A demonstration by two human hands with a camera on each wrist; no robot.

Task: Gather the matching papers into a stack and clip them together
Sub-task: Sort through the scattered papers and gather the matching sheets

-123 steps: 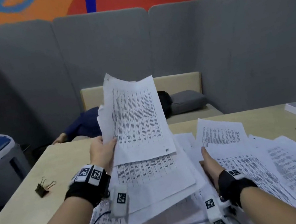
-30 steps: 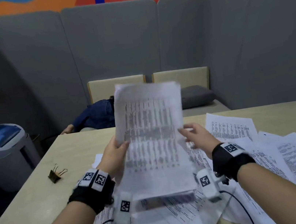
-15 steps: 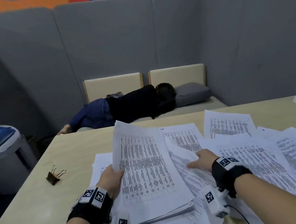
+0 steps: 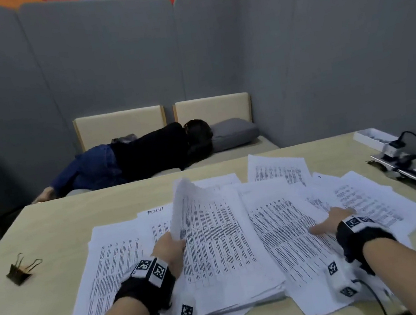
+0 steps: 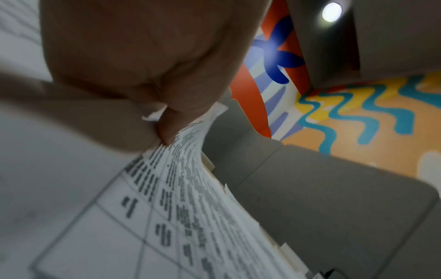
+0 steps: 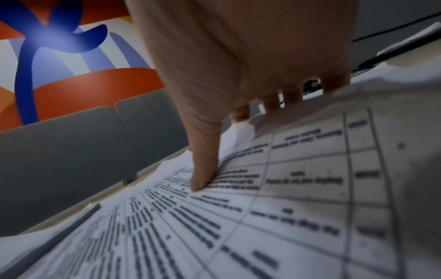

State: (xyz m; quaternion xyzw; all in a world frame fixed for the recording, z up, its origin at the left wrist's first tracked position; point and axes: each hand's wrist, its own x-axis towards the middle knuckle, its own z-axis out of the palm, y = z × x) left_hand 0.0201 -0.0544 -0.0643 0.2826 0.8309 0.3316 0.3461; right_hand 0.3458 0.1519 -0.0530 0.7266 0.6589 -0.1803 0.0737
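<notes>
A thick stack of printed table sheets [image 4: 220, 249] lies on the tan table [image 4: 57, 223] in front of me, its left edge curled upward. My left hand [image 4: 170, 246] pinches that raised left edge between thumb and fingers; the left wrist view shows the thumb [image 5: 171, 130] clamped on the printed sheet [image 5: 190, 188]. My right hand [image 4: 329, 220] lies flat with straight fingers on loose printed sheets [image 4: 287, 229] to the right of the stack. In the right wrist view the thumb [image 6: 203, 169] and fingers press on the paper [image 6: 286, 188]. A black binder clip [image 4: 19, 269] sits on the table at the left.
More loose sheets [image 4: 279, 171] are spread over the table's middle and right. A white tray [image 4: 375, 136] and a black cabled device [image 4: 405, 165] sit at the right edge. Behind the table a person [image 4: 147, 153] lies on a bench [image 4: 227, 151] against grey partitions.
The stack, held upright in both hands a second ago, has come down flat onto the table. The right hand let go and slid right onto the loose sheets. The left hand kept its hold.
</notes>
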